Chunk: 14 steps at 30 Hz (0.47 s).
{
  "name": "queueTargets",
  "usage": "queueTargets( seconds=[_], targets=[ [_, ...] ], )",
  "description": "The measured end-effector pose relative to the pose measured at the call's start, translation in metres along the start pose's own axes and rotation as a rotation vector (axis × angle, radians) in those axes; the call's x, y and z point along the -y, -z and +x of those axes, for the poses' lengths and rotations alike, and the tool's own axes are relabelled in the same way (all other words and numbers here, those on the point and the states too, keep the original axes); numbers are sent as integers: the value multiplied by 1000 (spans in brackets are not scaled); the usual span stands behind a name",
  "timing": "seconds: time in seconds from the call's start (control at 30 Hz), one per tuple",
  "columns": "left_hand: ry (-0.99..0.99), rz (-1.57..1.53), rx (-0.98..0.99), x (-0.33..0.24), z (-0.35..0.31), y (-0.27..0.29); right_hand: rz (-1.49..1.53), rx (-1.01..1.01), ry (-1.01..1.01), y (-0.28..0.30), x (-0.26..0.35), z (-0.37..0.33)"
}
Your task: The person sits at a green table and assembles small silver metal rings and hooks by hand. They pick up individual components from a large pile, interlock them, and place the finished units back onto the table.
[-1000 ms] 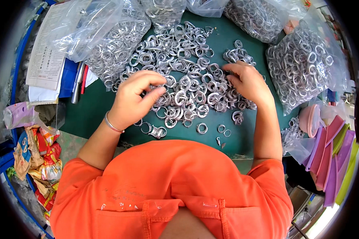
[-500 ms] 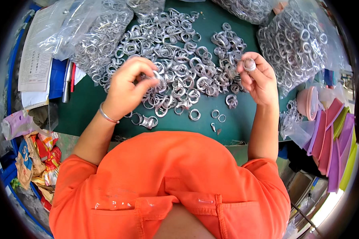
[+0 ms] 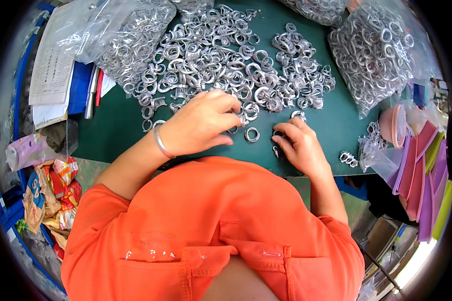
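Note:
A loose pile of silver-coloured metal rings (image 3: 211, 60) lies on the green tabletop. My left hand (image 3: 201, 123) reaches over the pile's near edge, palm down. Its fingers are bent and its thumb stands apart; rings lie right at the fingertips, and nothing shows gripped. Close to the table's near edge, my right hand (image 3: 301, 145) pinches a small thin ring (image 3: 278, 134) between thumb and forefinger, partly hidden by the fingers. Between the hands lies a single thicker ring (image 3: 252, 134). A small elongated metal piece (image 3: 275, 151) is just below my right fingertips.
Clear plastic bags of rings stand at the back left (image 3: 135, 40) and right (image 3: 374, 55). A short cluster of rings (image 3: 348, 159) lies by the right near edge, beside a pink cup (image 3: 391, 124). Papers (image 3: 52, 75) and a red pen (image 3: 99, 88) are at left.
My right hand has come down from the upper right to the tabletop near the edge; the silvery piece it held up no longer shows. My left hand has moved right and nearer, its thumb now apart.

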<state>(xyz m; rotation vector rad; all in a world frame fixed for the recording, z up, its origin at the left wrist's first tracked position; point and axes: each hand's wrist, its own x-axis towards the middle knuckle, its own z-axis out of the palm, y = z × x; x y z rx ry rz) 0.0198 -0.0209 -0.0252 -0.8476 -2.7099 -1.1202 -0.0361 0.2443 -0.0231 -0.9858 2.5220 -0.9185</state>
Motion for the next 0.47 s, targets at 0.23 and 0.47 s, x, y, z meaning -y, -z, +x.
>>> queueTargets(
  seconds=[0.23,0.47],
  targets=[
    [19,73,-98,12,-5,-18,1585,46,-209,2,-5,15],
    [371,-505,-211,4,-2,11,-64,240,138,-19,17,25]
  ],
)
